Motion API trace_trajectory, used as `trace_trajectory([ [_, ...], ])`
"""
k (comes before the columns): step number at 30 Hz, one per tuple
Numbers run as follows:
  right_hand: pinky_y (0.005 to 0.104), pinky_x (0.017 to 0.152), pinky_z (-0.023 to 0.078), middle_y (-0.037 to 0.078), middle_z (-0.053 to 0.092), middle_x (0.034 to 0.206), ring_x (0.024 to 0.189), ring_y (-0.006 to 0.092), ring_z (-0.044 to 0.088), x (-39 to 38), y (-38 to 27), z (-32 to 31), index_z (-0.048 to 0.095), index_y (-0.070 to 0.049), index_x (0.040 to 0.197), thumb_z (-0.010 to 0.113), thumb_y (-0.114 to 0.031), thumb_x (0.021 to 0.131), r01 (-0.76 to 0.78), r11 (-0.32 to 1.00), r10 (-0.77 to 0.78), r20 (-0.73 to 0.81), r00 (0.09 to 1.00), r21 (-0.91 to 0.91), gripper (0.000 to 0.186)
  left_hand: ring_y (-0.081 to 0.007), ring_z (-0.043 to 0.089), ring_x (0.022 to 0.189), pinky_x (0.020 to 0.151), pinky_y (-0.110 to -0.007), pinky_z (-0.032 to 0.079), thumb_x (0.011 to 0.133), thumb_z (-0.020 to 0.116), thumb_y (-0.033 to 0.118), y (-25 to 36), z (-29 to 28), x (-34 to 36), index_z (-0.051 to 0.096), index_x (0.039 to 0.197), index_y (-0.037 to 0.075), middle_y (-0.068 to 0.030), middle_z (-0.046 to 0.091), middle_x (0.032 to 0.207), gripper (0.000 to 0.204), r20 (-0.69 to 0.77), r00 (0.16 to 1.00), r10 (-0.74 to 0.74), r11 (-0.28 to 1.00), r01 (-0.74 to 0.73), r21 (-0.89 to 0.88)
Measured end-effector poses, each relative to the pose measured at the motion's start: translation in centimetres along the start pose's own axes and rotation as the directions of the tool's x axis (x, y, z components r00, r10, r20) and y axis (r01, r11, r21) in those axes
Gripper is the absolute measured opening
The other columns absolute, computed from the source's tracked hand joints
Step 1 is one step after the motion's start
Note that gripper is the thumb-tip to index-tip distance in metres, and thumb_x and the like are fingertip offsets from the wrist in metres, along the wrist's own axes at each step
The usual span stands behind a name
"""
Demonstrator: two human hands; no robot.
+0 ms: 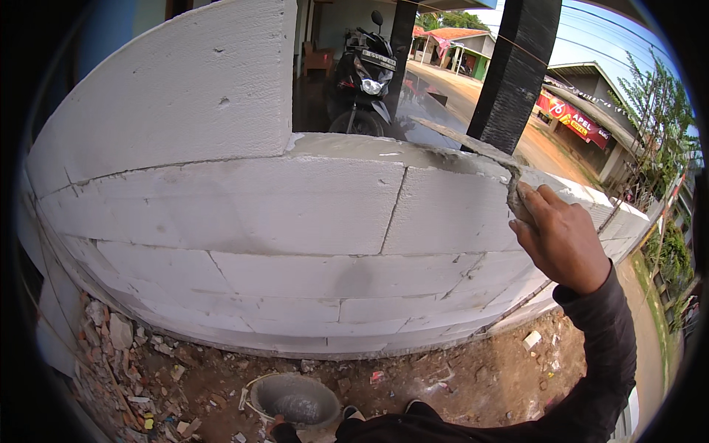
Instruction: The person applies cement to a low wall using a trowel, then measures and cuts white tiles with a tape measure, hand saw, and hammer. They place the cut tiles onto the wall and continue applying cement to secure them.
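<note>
My right hand [565, 236] is closed round the handle of a mortar-caked trowel [476, 145]. The trowel's long blade reaches left over the top of a white block wall [317, 203]. Wet grey mortar [362, 145] lies along that top course, beside the end of a taller block [185, 88]. Low at the bottom edge, only a bit of my left hand [278, 424] shows, by the rim of a round mortar bucket [334, 404]. Its fingers are too small and hidden to read. Grey wet mix sits inside the bucket.
Broken rubble [122, 332] covers the dirt ground at lower left. Behind the wall stand a dark post [517, 70] and a parked motorbike [365, 77]. A thin string line [509, 40] crosses near the post. A thin rod [521, 304] leans against the wall at right.
</note>
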State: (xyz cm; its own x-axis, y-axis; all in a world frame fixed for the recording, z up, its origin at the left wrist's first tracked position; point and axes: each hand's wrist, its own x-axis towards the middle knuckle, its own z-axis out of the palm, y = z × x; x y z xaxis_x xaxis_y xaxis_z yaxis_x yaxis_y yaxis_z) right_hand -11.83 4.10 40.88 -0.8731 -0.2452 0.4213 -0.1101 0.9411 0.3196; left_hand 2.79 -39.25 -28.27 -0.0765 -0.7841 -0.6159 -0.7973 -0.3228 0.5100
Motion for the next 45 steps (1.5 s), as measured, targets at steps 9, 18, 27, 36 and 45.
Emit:
trace_trajectory([
  [9,0.0389,0.054,0.047,0.012,0.051,0.084,0.065,0.0291,0.058,-1.5,3.4,5.4,0.048,-0.005,0.118,0.064,-0.018,0.074,-0.040,0.997,0.037,-0.040,0.998,-0.072,0.049,-0.0275,0.061,0.090,0.074,-0.039,0.049,0.063,0.065,0.016,-1.2,3.5,5.0,0.048,0.119,-0.004,-0.0173,0.058,0.110,0.062,-0.136,0.988,-0.071,0.984,0.048,-0.170],
  [18,0.0422,0.062,0.046,0.012,0.056,0.083,0.070,0.0321,0.059,-2.3,10.4,3.4,0.053,-0.006,0.113,0.063,-0.019,0.074,-0.107,0.985,0.116,0.063,0.991,-0.132,0.042,-0.0267,0.059,0.082,0.072,-0.038,0.047,0.058,0.068,0.014,-0.4,3.7,2.6,0.050,0.109,-0.005,-0.0166,0.059,0.102,0.057,-0.157,0.987,0.033,0.996,-0.045,-0.072],
  [27,0.0386,0.052,0.046,0.009,0.051,0.083,0.061,0.0278,0.058,-4.7,10.9,5.2,0.050,-0.007,0.118,0.064,-0.020,0.074,0.003,0.997,-0.007,-0.056,0.998,-0.076,0.048,-0.0271,0.058,0.078,0.071,-0.038,0.047,0.059,0.068,0.013,2.7,5.6,-6.5,0.052,0.103,-0.005,-0.0160,0.060,0.097,0.051,-0.103,0.994,0.038,0.994,-0.048,-0.096],
  [36,0.0418,0.064,0.048,0.014,0.057,0.087,0.070,0.0334,0.059,-7.2,22.6,6.7,0.054,-0.007,0.114,0.063,-0.021,0.074,-0.198,0.964,0.215,0.080,0.973,-0.179,0.044,-0.0282,0.059,0.078,0.071,-0.038,0.048,0.060,0.068,0.013,2.9,8.0,-12.5,0.051,0.103,-0.005,-0.0163,0.060,0.096,0.050,-0.055,0.997,0.059,0.997,-0.062,-0.050],
  [45,0.0413,0.072,0.045,0.021,0.059,0.085,0.082,0.0369,0.056,-5.6,25.5,6.5,0.059,-0.001,0.104,0.061,-0.024,0.075,-0.137,0.982,0.109,0.204,0.973,0.127,0.037,-0.0292,0.059,0.078,0.070,-0.039,0.048,0.060,0.068,0.013,2.4,8.0,-15.4,0.050,0.102,-0.005,-0.0165,0.060,0.095,0.048,-0.053,0.997,0.060,0.998,-0.060,-0.007],
])
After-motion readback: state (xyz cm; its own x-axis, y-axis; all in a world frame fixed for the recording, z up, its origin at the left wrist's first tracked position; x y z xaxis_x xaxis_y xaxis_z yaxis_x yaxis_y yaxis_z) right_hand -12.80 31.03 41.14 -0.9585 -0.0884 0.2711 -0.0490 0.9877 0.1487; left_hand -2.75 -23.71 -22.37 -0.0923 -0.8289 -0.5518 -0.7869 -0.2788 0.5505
